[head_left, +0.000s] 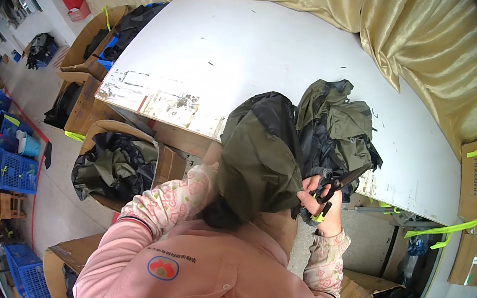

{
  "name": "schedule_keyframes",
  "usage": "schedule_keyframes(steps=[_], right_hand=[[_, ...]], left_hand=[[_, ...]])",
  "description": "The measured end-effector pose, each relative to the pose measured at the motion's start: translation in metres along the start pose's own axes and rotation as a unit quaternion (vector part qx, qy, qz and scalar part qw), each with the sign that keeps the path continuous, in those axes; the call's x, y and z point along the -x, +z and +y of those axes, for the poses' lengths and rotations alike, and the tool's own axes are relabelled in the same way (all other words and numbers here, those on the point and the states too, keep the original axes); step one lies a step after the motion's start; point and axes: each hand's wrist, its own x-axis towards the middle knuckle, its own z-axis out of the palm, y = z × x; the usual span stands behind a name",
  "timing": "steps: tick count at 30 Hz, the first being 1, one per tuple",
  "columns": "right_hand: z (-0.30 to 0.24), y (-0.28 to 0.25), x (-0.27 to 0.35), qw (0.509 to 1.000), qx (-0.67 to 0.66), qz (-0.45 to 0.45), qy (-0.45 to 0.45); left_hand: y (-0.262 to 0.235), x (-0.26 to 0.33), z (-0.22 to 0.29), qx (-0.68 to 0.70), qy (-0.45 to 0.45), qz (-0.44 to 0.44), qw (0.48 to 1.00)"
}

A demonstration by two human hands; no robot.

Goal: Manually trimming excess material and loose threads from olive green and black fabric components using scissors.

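Observation:
A bulky olive and black fabric piece (264, 158) hangs over the near edge of the white table, in front of my body. My left hand reaches under its left side; only the wrist (211, 154) shows, the fingers being hidden by the cloth. At the right side of this piece my right hand (326, 210) is closed on black scissors (338, 185), whose blades point up and to the right. Yellow-green tape or cord shows at the handles. Beyond the scissors lies a second crumpled olive and black fabric piece (340, 123), touching the first.
The white table (233, 47) has small dark scraps and a worn near edge. Gold curtains (436, 42) border its far side. An open carton (167, 170) of similar fabric stands at the left. Another carton (354, 294) sits lower right beside black material. Blue crates (15, 171) stand farther left.

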Motion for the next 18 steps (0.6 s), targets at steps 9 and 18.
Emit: schedule_keyframes(steps=[9, 18], right_hand=[[-0.025, -0.04, 0.025, 0.997, 0.08, 0.013, -0.016], [-0.033, -0.131, 0.053, 0.937, 0.298, 0.172, 0.063]], left_hand=[[0.006, -0.039, 0.056, -0.758, 0.239, 0.079, 0.602], [-0.009, -0.087, 0.077, -0.545, -0.038, -0.183, 0.818]])
